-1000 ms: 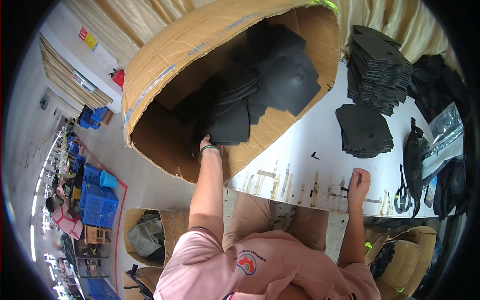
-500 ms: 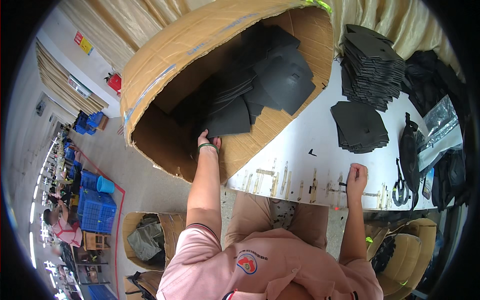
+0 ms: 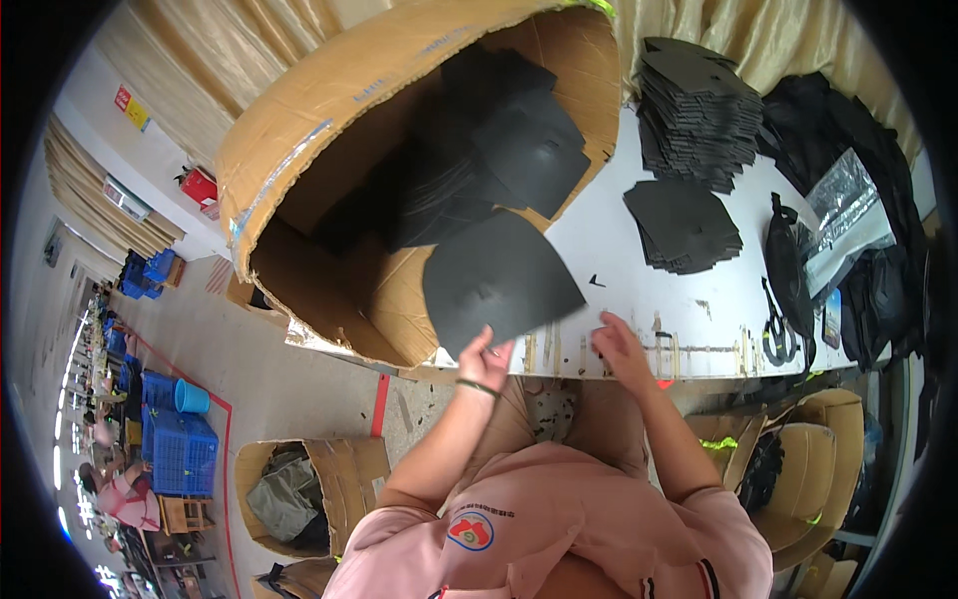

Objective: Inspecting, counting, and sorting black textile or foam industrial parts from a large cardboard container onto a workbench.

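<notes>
Left hand [image 3: 486,363]: you grip the black sheet [image 3: 504,280] by its near edge, thumb on top.
Black sheet: you have it over the table [image 3: 654,298], near the front edge, before the open mouth of the carton [image 3: 289,130].
Right hand [image 3: 621,353]: yours is empty, fingers loosely parted, by the front edge, near the sheet's right corner.
Stacks: your tall stack [image 3: 699,120] stands toward the back edge, the short stack [image 3: 684,228] just before it.
Scissors [image 3: 772,315]: near your front right corner.
</notes>
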`<state>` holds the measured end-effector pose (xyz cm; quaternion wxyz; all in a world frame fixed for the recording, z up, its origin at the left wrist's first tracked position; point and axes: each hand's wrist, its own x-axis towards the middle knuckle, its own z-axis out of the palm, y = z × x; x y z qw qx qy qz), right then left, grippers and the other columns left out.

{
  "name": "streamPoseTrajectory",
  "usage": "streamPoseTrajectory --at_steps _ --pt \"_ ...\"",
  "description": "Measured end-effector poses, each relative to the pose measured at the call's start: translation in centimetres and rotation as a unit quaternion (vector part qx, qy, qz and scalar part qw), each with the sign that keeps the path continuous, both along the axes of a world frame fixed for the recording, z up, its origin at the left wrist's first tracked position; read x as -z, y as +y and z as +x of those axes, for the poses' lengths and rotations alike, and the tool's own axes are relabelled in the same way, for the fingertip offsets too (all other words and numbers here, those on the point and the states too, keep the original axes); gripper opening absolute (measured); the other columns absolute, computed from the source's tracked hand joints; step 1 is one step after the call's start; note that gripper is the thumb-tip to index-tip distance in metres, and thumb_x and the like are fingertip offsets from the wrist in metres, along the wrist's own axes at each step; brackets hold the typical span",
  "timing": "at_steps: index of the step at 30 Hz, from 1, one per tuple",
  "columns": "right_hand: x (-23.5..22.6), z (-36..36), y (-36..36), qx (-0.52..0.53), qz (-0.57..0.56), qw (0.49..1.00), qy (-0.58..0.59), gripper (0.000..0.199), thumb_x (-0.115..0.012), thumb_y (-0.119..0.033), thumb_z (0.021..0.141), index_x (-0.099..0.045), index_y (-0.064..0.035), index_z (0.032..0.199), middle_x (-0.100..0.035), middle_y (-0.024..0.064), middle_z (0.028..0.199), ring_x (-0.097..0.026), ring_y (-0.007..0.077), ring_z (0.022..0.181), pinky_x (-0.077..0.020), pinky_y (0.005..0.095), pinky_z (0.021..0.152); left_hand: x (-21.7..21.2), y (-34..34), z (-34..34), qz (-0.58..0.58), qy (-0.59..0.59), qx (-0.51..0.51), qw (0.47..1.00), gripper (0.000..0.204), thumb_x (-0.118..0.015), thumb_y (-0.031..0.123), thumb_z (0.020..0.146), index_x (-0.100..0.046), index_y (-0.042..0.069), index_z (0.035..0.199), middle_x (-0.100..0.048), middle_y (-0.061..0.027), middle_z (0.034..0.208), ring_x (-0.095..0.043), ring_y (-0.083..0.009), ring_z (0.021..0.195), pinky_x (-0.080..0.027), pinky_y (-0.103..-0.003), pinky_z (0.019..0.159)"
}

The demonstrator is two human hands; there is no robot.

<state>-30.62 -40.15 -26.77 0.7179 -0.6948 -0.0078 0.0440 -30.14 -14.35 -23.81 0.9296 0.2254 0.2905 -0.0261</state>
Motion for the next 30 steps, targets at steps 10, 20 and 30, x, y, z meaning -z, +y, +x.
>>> streamPoseTrajectory --at_steps 10,20,30 --pt "-1.8 -1.8 2.4 0.099 0.111 0.986 0.077 0.035 -0.066 -0.018 0.087 -0.048 -0.0030 0.113 -0.054 -0.0013 0.076 -0.052 0.0066 0.065 -0.0421 0.0209 0.054 1.4 -1.9 -5.5 -0.035 -0.071 0.105 0.991 0.039 -0.063 0.006 0.086 -0.048 0.009 0.122 -0.055 -0.0095 0.119 -0.052 -0.0285 0.112 -0.043 -0.047 0.100" --pt "0.9 2.0 0.8 0.146 0.038 0.985 0.080 0.018 -0.071 -0.017 0.083 -0.058 -0.0048 0.086 -0.054 -0.0040 0.064 -0.047 0.0051 0.051 -0.0359 0.0205 0.044 0.9 -2.3 -6.1 -0.004 -0.084 0.148 0.985 0.037 -0.059 0.022 0.091 -0.046 0.009 0.123 -0.055 -0.0093 0.117 -0.054 -0.0267 0.106 -0.043 -0.047 0.099" --pt "-13.2 2.1 -5.1 0.371 -0.034 0.879 -0.297 0.009 -0.065 -0.009 0.087 -0.060 -0.0039 0.093 -0.059 -0.0010 0.075 -0.049 0.0029 0.062 -0.0411 0.0184 0.055 1.5 -0.9 -6.5 0.025 -0.086 0.184 0.979 0.044 -0.052 0.034 0.095 -0.041 0.008 0.128 -0.052 -0.0112 0.123 -0.053 -0.0284 0.107 -0.043 -0.044 0.097"
